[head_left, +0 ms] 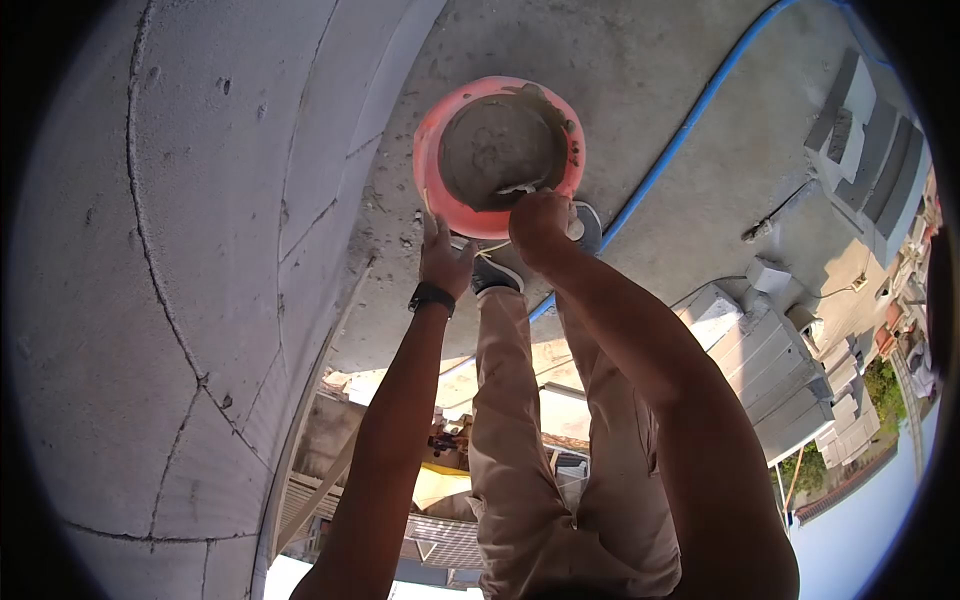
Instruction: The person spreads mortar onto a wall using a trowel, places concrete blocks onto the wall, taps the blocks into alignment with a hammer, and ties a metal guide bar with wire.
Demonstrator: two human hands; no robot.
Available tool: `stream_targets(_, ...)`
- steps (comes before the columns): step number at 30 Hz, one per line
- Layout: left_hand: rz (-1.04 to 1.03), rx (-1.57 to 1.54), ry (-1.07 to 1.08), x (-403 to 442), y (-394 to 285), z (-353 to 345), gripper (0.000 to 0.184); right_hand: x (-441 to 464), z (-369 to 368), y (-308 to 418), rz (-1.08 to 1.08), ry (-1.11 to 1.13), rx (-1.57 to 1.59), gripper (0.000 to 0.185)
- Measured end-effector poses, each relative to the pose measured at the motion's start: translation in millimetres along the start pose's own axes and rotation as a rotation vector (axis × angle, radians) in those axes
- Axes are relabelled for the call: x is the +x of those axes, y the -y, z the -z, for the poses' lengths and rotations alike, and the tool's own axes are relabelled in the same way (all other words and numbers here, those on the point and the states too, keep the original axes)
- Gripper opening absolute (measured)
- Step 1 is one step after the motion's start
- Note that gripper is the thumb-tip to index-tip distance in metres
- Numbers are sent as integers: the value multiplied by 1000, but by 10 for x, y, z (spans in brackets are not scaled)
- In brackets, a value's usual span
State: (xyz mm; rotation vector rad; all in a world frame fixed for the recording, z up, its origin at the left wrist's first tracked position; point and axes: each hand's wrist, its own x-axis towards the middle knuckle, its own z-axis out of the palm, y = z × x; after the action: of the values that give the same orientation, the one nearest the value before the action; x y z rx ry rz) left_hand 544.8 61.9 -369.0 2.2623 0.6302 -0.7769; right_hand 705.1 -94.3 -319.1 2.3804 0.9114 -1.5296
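A round red-orange bucket [428,160] stands on the concrete floor by my feet, holding wet grey mortar [495,150]. My right hand [541,226] is closed at the near right rim, on what looks like a trowel [518,188]. Only a short pale metal part of that tool shows at the mortar; its handle is hidden in my fist. At the bucket's near left side is my left hand [446,262], fingers stretched and thumb apart. Whether it touches the rim is hard to tell. A thin yellowish cord [490,250] lies between my hands.
A wall of large grey blocks [220,250] with mortar joints rises close on my left. Across the floor to the right runs a blue hose [690,125]. Stacked grey blocks [870,160] and pale blocks [770,370] stand farther right. My shoe [497,272] is just below the bucket.
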Motion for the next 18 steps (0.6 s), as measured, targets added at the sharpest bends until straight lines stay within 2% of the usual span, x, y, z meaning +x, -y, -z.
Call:
stream_targets(4, -37, 27, 108, 125, 23, 199, 87, -305, 476, -435, -29, -193, 225, 23)
stream_targets(6, 87, -11, 294, 171, -185, 379, 89, -236, 503, -532, -56, -250, 286, 23)
stream_targets(8, 70, 10, 262, 198, -133, 276, 90, 30, 436, -607, -179, -360, 239, 25)
stream_targets(12, 78, -19, 269, 138, -150, 283, 94, 651, -15, -290, -177, -275, 227, 25)
stream_targets(14, 67, -33, 260, 104, -119, 272, 95, 846, -154, -42, -316, -163, 347, 28)
stream_targets(18, 21, -27, 296, 124, -51, 248, 97, 675, -209, -110, -297, -76, 383, 30)
